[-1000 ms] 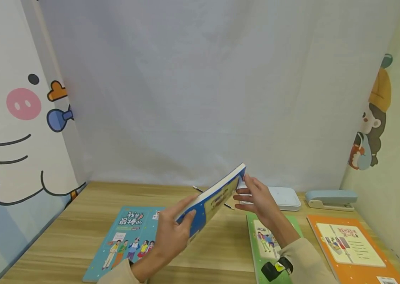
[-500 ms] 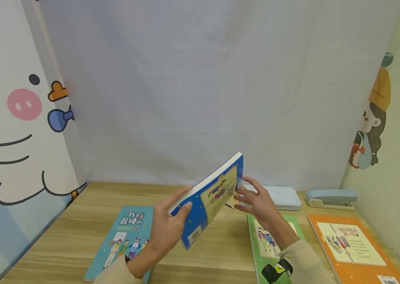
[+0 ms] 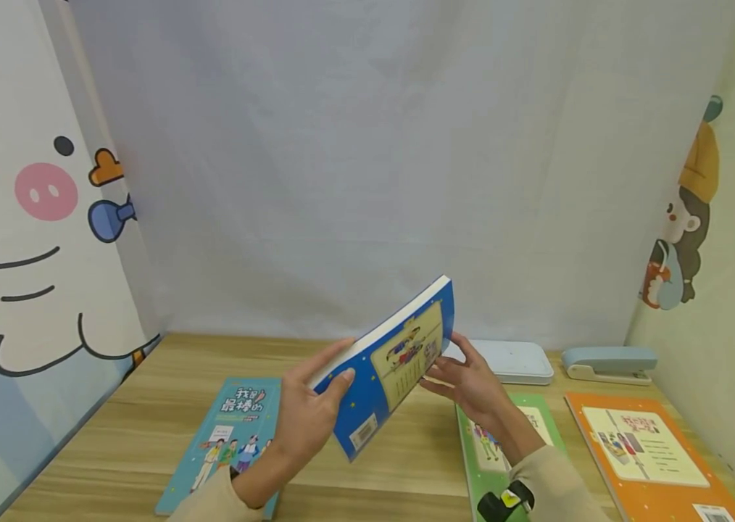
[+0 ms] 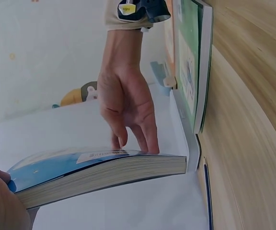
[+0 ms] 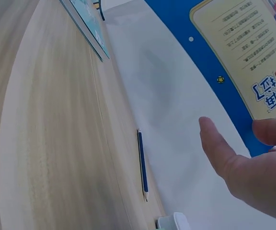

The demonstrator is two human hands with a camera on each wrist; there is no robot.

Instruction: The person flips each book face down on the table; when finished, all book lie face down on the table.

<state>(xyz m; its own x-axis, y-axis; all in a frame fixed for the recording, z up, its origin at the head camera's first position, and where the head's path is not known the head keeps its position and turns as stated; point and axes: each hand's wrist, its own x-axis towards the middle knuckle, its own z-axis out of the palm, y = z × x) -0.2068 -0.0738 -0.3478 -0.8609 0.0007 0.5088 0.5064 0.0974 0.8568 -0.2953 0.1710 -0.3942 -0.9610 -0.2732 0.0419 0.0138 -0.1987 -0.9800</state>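
Observation:
My left hand (image 3: 311, 409) grips the lower left end of a blue paperback book (image 3: 362, 406), its thumb on the cover facing me and its fingers behind. The book hangs tilted above the table, right end higher, with a cream picture panel and a barcode showing. My right hand (image 3: 472, 384) is at the book's right end. In the left wrist view, the right hand's fairly straight fingers (image 4: 151, 136) meet the cover close to the edge. The right wrist view has one fingertip (image 5: 207, 125) standing off the book, another over its cover.
A teal book (image 3: 211, 442) lies at the left, a green book (image 3: 472, 464) under my right forearm, an orange book (image 3: 661, 496) at the far right. Behind stand a white case (image 3: 524, 362) and a blue-grey stapler (image 3: 609, 360). A pencil (image 5: 143, 165) lies near the table's back edge.
The book has turned so that more of its cover faces me, and its right end has risen. The right hand's fingers have come in closer over the book's right edge.

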